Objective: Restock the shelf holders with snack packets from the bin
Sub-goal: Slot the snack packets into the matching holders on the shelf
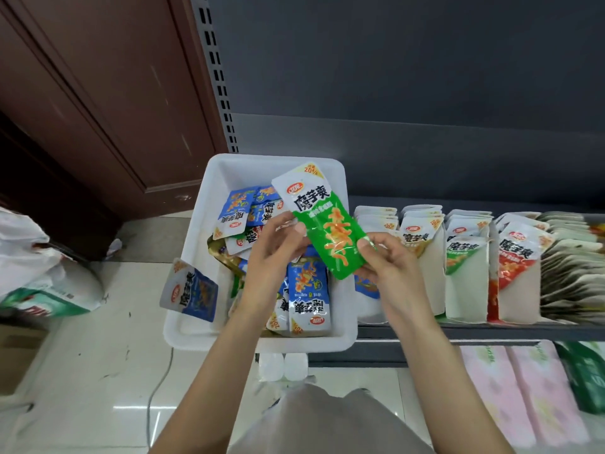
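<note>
Green and white, the glossy foil snack packet (322,224) is held at the centre of the frame, tilted, above the white plastic bin (196,224) that holds mostly blue packets. The left hand (271,253) pinches its left edge between thumb and fingers; the right hand (389,260) pinches its lower right edge the same way. Both forearms reach up from the bottom of the frame. It looks as though the packet has just been picked and is being sorted; next it should go right to the white card holder showing green packets (465,280), second from the right in the row on the dark shelf (491,332), and slide in upright.
</note>
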Motion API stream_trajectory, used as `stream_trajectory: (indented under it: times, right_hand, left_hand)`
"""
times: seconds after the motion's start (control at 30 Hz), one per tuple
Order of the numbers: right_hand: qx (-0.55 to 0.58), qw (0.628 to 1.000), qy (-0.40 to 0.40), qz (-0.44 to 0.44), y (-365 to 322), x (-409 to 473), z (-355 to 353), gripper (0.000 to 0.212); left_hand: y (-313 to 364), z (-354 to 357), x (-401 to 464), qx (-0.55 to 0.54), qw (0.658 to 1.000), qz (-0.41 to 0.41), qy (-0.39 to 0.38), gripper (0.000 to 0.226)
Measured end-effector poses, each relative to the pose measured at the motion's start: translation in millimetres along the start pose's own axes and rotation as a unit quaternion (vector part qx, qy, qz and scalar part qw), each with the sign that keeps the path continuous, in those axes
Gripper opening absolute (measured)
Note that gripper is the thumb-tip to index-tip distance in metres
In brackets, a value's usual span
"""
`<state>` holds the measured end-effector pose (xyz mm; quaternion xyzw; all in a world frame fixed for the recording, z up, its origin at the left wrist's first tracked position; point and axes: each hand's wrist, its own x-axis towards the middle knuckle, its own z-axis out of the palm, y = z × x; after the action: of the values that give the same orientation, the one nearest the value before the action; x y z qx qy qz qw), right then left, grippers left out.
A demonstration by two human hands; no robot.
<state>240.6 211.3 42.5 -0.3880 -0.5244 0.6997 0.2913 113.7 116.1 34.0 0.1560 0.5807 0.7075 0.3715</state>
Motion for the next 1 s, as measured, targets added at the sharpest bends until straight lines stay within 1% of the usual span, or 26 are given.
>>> stream_trajectory:
  times: [0.03,0.1,0.17,0.23,0.27,0.3,0.33,0.4,0.47,0.53,0.57,0.63,0.67,0.73,0.83,0.9,0.97,1.0]
  right_hand:
    - [-0.013,1.000,-0.018,0.001,1,-3,-3,0.011]
    - [-0.094,0.994,-0.040,-0.030,3,-10,-13,0.006]
    - [-0.181,0.979,-0.017,-0.095,-2,-16,-31,0.028]
    - [-0.207,0.964,0.030,-0.163,-20,-22,-54,0.054]
    - [-0.224,0.955,0.040,-0.191,-29,-24,-69,0.061]
    - [-0.253,0.943,0.044,-0.212,-38,-27,-85,0.063]
    - [-0.293,0.928,0.048,-0.226,-45,-29,-102,0.057]
    - [-0.385,0.887,0.074,-0.244,-58,-30,-136,0.035]
    - [-0.432,0.857,0.097,-0.262,-66,-29,-166,0.025]
    - [-0.466,0.828,0.104,-0.293,-70,-23,-189,0.023]
    - [-0.483,0.813,0.106,-0.308,-69,-18,-200,0.021]
    - [-0.527,0.776,0.098,-0.332,-64,-6,-217,0.018]
    - [-0.545,0.763,0.085,-0.336,-60,0,-225,0.017]
    - [-0.560,0.758,0.057,-0.330,-49,12,-236,0.015]
    - [-0.565,0.756,0.037,-0.329,-37,28,-244,0.009]
    - [-0.573,0.751,0.009,-0.329,-31,39,-246,0.008]
    - [-0.577,0.748,-0.008,-0.326,-25,49,-246,0.007]
    - [-0.582,0.746,-0.002,-0.324,-21,55,-246,0.007]
  left_hand:
    - [-2,5,0,0.012,1.000,0.006,-0.001,0.027]
    - [-5,16,0,0.069,0.996,0.046,-0.010,0.024]
    - [-7,25,1,0.157,0.981,0.098,-0.053,0.021]
    - [-9,41,-3,0.249,0.950,0.133,-0.135,0.021]
    - [-11,52,-5,0.287,0.932,0.142,-0.171,0.021]
    - [-14,64,-8,0.322,0.913,0.153,-0.197,0.020]
    - [-17,79,-11,0.349,0.897,0.168,-0.215,0.021]
    - [-28,110,-15,0.367,0.880,0.192,-0.233,0.020]
    - [-44,140,-13,0.351,0.885,0.205,-0.229,0.017]
    - [-59,164,-7,0.356,0.881,0.232,-0.207,0.015]
    - [-66,175,-4,0.376,0.867,0.265,-0.193,0.015]
    - [-79,189,3,0.431,0.820,0.340,-0.159,0.013]
    - [-84,194,7,0.456,0.802,0.357,-0.146,0.013]
    - [-94,199,13,0.487,0.789,0.354,-0.127,0.012]
    - [-105,202,21,0.505,0.790,0.330,-0.114,0.014]
    - [-106,204,25,0.506,0.793,0.320,-0.115,0.013]
    - [-107,207,28,0.519,0.785,0.321,-0.107,0.011]
    - [-108,207,30,0.528,0.778,0.325,-0.099,0.011]
